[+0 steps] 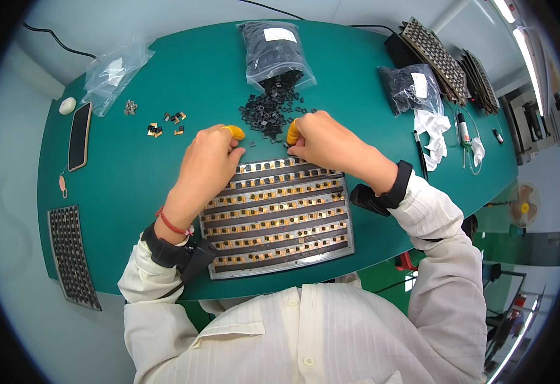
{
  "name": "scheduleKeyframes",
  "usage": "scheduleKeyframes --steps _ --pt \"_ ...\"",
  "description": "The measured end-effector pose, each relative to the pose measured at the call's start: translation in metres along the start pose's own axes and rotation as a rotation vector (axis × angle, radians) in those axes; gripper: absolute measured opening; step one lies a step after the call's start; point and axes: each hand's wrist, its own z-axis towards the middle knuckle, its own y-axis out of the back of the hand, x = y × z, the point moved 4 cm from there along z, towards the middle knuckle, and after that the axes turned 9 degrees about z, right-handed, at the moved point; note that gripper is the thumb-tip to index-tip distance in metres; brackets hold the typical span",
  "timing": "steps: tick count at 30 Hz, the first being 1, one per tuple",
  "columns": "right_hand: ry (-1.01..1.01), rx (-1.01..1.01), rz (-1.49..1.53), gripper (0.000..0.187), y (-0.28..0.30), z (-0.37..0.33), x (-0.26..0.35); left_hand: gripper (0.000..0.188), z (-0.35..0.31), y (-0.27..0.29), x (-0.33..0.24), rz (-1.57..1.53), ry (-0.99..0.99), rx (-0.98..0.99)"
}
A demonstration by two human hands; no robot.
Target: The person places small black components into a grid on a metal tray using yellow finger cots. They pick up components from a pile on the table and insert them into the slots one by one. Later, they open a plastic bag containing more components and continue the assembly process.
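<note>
A metal tray (352,238) lies in front of me with rows of small black and gold parts between dark strips. Over its far left corner is my left hand (208,157), a yellow cot on its index finger; thumb and fingertip are apart, with nothing visible between them. My right hand (328,142), also with a yellow cot, is closed in a pinch at the tray's far edge. A small black piece (286,145) shows at its fingertips. Just beyond both hands, a pile of small black square pieces (266,110) spreads from the mouth of a clear plastic bag (272,51).
Small gold-and-black parts (155,130), a phone (80,136) and an empty-looking plastic bag (115,73) lie left. Another tray (74,256) overhangs the left edge. At right are a second filled bag (408,89), stacked trays (432,59), crumpled tissue (433,136) and a black pen (420,154).
</note>
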Motion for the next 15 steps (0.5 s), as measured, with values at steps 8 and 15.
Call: scheduleKeyframes --steps 8,15 --pt "0.067 -0.079 0.002 0.019 0.013 -0.009 -0.013 0.021 0.009 -0.003 -0.022 0.044 -0.043 0.015" --pt "-0.004 -0.054 0.059 0.019 0.01 -0.012 -0.012 0.015 0.006 -0.004 -0.017 0.169 -0.128 -0.058"
